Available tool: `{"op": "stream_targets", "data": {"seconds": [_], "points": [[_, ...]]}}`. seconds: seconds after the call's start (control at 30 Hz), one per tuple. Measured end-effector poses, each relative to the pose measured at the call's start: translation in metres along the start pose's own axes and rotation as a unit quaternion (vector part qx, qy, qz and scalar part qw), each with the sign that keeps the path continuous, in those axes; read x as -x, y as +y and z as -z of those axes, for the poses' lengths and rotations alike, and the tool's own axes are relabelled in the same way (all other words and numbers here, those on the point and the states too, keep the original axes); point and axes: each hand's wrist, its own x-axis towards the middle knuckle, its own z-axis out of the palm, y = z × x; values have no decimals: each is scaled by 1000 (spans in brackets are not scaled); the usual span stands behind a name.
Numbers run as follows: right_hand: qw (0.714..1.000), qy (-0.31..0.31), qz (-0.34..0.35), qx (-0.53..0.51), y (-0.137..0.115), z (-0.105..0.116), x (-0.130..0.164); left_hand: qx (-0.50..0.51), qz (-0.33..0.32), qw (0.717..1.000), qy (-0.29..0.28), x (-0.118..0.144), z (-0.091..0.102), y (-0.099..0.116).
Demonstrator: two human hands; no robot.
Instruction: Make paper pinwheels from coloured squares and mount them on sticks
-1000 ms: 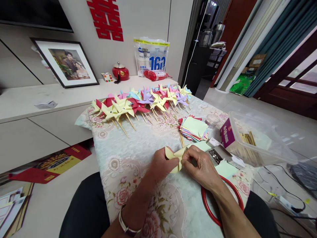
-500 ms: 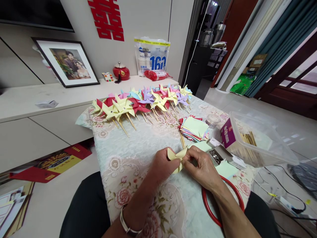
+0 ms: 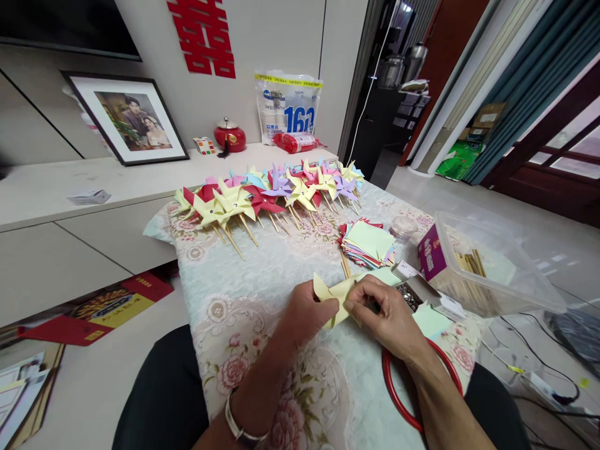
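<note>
A pale yellow paper pinwheel (image 3: 341, 292), its corners curled inward, is held between both hands above the table's front part. My left hand (image 3: 307, 312) pinches its left side, with the thumb near the middle. From the right, my right hand (image 3: 387, 309) grips the paper with thumb and forefinger close to the centre; whether a pin is in these fingers I cannot tell. Just beyond the hands lie a few wooden sticks (image 3: 345, 265) and a stack of cut coloured paper (image 3: 368, 242). An open small box of metal pins (image 3: 409, 296) sits beside my right hand.
Finished pinwheels (image 3: 281, 187) on sticks lie in a row along the table's far side. A clear plastic bin (image 3: 506, 275) with wooden sticks stands at the right edge. A red ring-shaped handle (image 3: 392, 390) lies under my right forearm. A round clear container (image 3: 403, 228) is behind the box.
The yellow paper has turned and tilted slightly between my hands, showing more of its folded blade. My right hand has shifted a little; both hands keep their pinch.
</note>
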Motion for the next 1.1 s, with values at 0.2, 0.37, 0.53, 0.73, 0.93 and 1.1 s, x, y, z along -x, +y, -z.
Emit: {"op": "stream_targets", "data": {"seconds": [0.2,0.37,0.53,0.73,0.93,1.1], "points": [[985,129,5,-113,10,11,2,62,58,994,-72,4,7,7],[992,-4,30,-126,2,16,7,16,57,986,-158,8,11,9],[992,-105,8,-70,-12,15,10,-53,26,981,-187,6,12,3],[991,-122,2,51,-10,9,12,-108,4,977,-183,8,9,-5],[986,-140,-1,87,-8,5,14,-134,-33,970,-200,10,8,-2],[986,-145,17,84,-7,4,13,-152,-48,967,-197,10,8,-3]]}}
